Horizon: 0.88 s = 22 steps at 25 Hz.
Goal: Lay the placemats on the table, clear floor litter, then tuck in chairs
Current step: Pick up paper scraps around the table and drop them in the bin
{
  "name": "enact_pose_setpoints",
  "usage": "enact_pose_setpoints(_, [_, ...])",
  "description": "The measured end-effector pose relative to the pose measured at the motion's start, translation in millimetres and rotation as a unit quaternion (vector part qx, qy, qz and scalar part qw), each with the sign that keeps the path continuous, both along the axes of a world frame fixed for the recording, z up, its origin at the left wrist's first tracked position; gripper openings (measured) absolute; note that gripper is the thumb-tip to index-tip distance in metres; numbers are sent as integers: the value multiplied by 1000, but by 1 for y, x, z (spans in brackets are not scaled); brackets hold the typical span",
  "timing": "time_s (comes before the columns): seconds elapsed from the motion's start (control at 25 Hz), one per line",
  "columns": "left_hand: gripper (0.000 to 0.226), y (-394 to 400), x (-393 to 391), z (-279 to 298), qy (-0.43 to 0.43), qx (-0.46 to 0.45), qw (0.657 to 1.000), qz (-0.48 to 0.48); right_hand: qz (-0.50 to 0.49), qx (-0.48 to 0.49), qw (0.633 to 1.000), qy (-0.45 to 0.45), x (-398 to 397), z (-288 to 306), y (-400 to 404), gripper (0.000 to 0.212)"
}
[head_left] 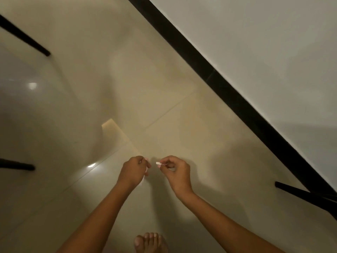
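Litter: a small white scrap (158, 163) sits in the pinch of the right hand (176, 172), low in the middle of the frame, lifted off the floor (164, 88).
Right fingers: curled narrow, thumb and forefinger nipped on the scrap, which pokes out toward the left of the frame.
Left hand: the left hand (134, 169) hangs just beside the right, knuckles up, fingers curled; pale bits show at its fingertips and below its palm, so it seems to hold more white scraps (145, 172), though blur hides how many.
Key relation: the right hand's scrap points straight at the left fingertips across a narrow gap; the two hands are near but apart.
Likely next move: passing the scrap over into the left hand's bunch looks the shortest way, judging by how it lies.
Stage: floor clearing is under way; placemats and the desk top are out of view.
Surroundings: black chair legs (25, 36) stand at upper left, lower left and lower right; a black skirting strip (228, 88) runs diagonally under a pale wall (273, 42); a bare foot (148, 241) shows at the bottom edge.
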<state>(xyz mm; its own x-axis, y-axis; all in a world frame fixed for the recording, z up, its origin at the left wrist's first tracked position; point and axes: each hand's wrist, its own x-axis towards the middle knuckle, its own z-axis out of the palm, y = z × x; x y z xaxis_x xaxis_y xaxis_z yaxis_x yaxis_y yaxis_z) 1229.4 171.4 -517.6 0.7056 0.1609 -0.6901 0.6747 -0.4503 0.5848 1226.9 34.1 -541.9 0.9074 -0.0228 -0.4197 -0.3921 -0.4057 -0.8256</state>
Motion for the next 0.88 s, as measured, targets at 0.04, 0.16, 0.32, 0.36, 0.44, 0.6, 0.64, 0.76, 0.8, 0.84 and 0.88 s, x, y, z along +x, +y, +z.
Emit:
enact_pose_setpoints(0.04, [35, 13, 4, 5, -12, -25, 999, 17, 5, 27, 1000, -7, 7, 10, 23, 13])
enact_pose_setpoints(0.16, [39, 55, 18, 17, -62, -65, 993, 75, 24, 61, 997, -28, 25, 32, 81, 5])
enact_pose_setpoints(0.32, [42, 111, 20, 24, -111, -80, 973, 188, 113, 39, 991, -64, 48, 45, 140, 4])
enact_pose_setpoints(0.36, [40, 121, 13, 29, -113, -70, 966, 220, 140, 22, 988, -66, 47, 51, 154, 6])
enact_pose_setpoints(0.44, [37, 127, -7, 40, -106, -59, 953, 278, 185, -15, 980, -70, 38, 72, 173, 5])
enact_pose_setpoints(0.6, [35, 117, -48, 111, -58, -142, 913, 378, 216, -52, 974, -46, 4, 151, 178, 2])
enact_pose_setpoints(0.64, [34, 114, -54, 142, -52, -167, 896, 409, 226, -57, 972, -44, -1, 180, 175, 1])
enact_pose_setpoints(0.76, [32, 93, -73, 250, -52, -204, 841, 499, 260, -68, 962, -57, -14, 280, 169, 6])
enact_pose_setpoints(0.8, [32, 87, -79, 298, -54, -211, 828, 517, 266, -68, 960, -63, -19, 326, 170, 6])
enact_pose_setpoints(0.84, [31, 82, -84, 351, -55, -222, 812, 537, 274, -67, 957, -71, -24, 376, 172, 6])
enact_pose_setpoints(0.88, [30, 79, -90, 403, -53, -224, 801, 553, 284, -68, 953, -80, -31, 427, 174, 6])
